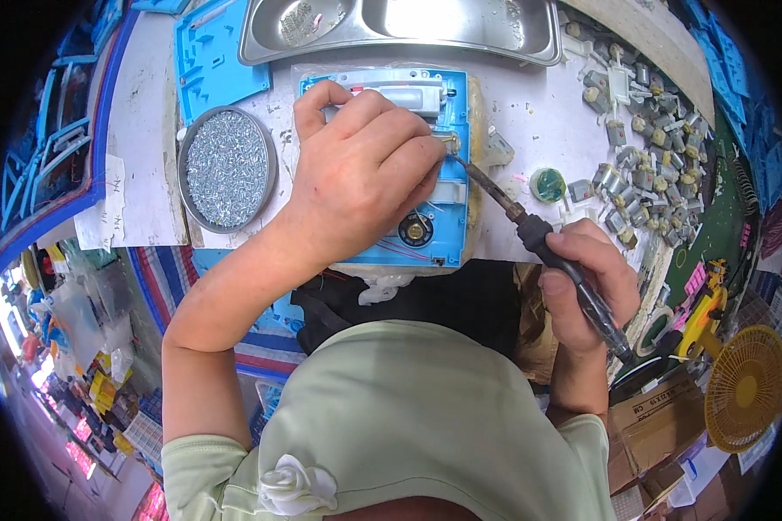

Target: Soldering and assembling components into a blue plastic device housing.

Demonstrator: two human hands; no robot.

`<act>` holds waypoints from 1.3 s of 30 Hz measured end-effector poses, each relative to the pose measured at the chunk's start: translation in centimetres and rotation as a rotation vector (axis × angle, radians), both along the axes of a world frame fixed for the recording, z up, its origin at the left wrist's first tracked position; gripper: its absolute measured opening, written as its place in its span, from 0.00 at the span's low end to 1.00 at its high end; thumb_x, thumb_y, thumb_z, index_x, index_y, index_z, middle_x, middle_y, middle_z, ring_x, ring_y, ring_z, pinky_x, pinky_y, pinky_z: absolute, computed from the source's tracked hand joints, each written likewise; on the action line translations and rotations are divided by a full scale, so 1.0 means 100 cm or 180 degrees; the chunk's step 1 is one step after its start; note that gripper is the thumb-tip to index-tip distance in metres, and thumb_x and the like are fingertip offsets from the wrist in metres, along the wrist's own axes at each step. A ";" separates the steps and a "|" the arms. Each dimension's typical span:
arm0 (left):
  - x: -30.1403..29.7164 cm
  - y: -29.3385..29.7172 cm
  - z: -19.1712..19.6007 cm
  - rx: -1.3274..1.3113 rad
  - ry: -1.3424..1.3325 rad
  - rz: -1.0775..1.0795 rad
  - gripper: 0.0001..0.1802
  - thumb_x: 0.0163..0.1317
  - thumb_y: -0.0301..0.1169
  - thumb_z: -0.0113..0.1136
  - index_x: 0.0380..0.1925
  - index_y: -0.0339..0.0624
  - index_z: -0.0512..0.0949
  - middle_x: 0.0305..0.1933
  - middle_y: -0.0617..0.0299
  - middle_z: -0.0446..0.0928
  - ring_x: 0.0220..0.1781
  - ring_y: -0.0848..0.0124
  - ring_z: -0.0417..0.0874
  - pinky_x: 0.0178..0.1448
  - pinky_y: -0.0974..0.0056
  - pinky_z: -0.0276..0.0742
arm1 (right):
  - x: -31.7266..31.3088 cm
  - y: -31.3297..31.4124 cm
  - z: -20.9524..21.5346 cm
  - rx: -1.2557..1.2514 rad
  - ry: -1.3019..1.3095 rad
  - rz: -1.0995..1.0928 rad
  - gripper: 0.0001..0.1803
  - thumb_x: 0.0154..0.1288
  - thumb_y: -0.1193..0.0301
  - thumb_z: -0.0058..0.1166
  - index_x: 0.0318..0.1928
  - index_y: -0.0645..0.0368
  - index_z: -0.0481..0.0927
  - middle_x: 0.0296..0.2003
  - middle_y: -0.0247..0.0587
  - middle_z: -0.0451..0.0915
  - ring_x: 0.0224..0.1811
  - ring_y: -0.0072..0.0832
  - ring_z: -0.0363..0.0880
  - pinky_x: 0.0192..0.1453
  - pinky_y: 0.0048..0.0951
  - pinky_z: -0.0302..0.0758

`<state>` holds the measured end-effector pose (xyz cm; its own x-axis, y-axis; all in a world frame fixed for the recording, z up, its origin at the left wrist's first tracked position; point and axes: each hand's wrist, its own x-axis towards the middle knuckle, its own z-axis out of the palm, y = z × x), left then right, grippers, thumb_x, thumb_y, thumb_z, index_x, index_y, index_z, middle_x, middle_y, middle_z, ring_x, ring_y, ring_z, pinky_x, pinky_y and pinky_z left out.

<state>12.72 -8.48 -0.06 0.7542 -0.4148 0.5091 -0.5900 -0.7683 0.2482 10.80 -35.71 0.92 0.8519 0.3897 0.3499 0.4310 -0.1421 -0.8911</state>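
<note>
My right hand (593, 282) is wrapped round the dark handle of a soldering iron (543, 239). The iron's tip reaches up and left to a small metal part (447, 141) at the right side of a blue plastic housing (447, 227). Over the housing lies my left hand (365, 161), fingers bent and closed beside the tip; what they pinch is hidden under them. Inside the housing show a round black speaker (415, 228), thin red wires (400, 250) and a grey-white compartment (408, 97).
A round tray of small screws (228, 169) stands at left, near a blue plastic panel (222, 65). Behind is a steel tray (400, 54). Many small motors (660, 169) are heaped at right, beside a small green-topped round tin (547, 184). A yellow fan (745, 388) stands lower right.
</note>
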 end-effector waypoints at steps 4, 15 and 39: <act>0.000 0.000 -0.001 0.0004 0.0002 0.0005 0.16 0.44 0.26 0.75 0.35 0.49 0.82 0.36 0.69 0.81 0.39 0.69 0.80 0.54 0.56 0.62 | 0.001 -0.001 -0.001 -0.0041 0.0041 0.0012 0.16 0.60 0.77 0.68 0.47 0.69 0.82 0.26 0.44 0.79 0.24 0.30 0.75 0.28 0.28 0.67; -0.001 0.001 -0.002 0.0063 0.0089 0.0040 0.16 0.45 0.27 0.75 0.36 0.50 0.82 0.37 0.69 0.81 0.40 0.68 0.81 0.54 0.55 0.62 | -0.012 0.000 -0.004 0.0212 0.0807 -0.0417 0.17 0.63 0.78 0.67 0.51 0.70 0.82 0.28 0.41 0.80 0.26 0.21 0.75 0.29 0.23 0.66; -0.002 -0.003 -0.001 0.0023 0.0075 0.0132 0.14 0.46 0.27 0.74 0.34 0.50 0.82 0.36 0.70 0.80 0.40 0.68 0.80 0.54 0.56 0.63 | -0.011 -0.007 0.000 0.0314 0.0674 -0.0523 0.16 0.62 0.73 0.69 0.47 0.70 0.83 0.25 0.36 0.75 0.24 0.21 0.68 0.28 0.23 0.60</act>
<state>12.56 -8.81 -0.14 0.7825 -0.3865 0.4881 -0.5517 -0.7938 0.2560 9.75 -36.44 0.92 0.9590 0.2134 0.1867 0.2121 -0.1028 -0.9718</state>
